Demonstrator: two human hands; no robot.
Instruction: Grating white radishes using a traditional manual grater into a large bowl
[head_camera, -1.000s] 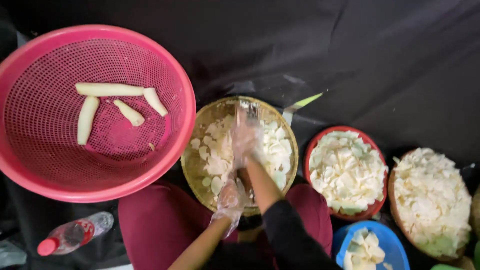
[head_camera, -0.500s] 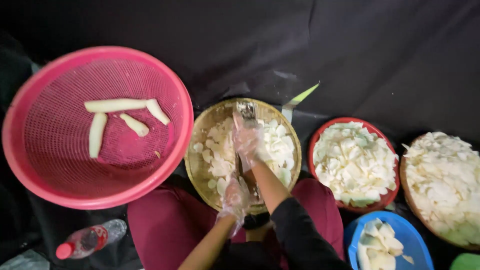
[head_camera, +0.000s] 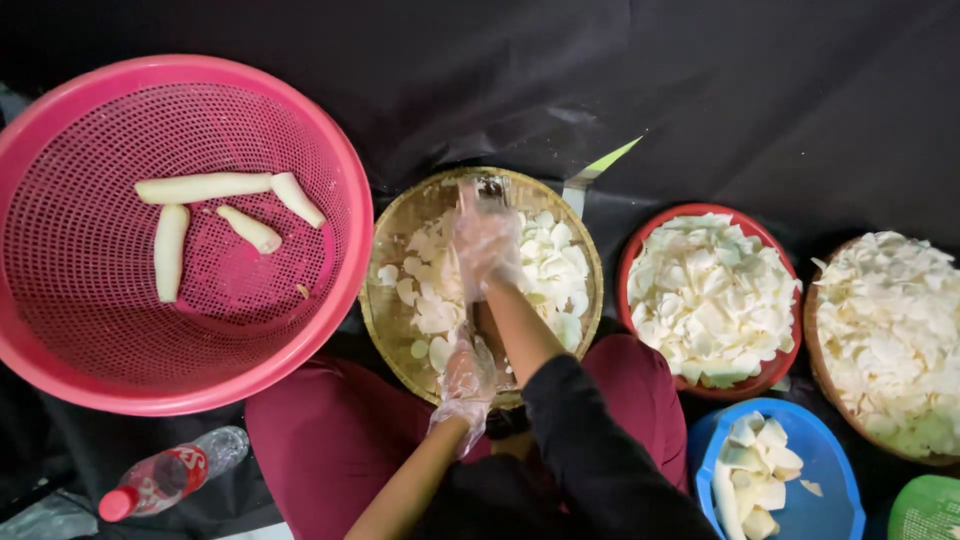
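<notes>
Round woven tray (head_camera: 392, 245), golden-brown, flat between pink basket and red bowl, near edge over person's lap. Pale thin slices (head_camera: 555, 270) heaped loosely across tray, white to cream with some greenish, irregular shapes. Middle of pile hidden under gloved hands; what is held there cannot be told.

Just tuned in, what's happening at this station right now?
A person in thin clear gloves works over a woven tray of pale slices. The right hand reaches to its far side; the left hand rests at the near edge. Four peeled pale sticks lie in the pink basket; the red bowl is full of slices.
</notes>
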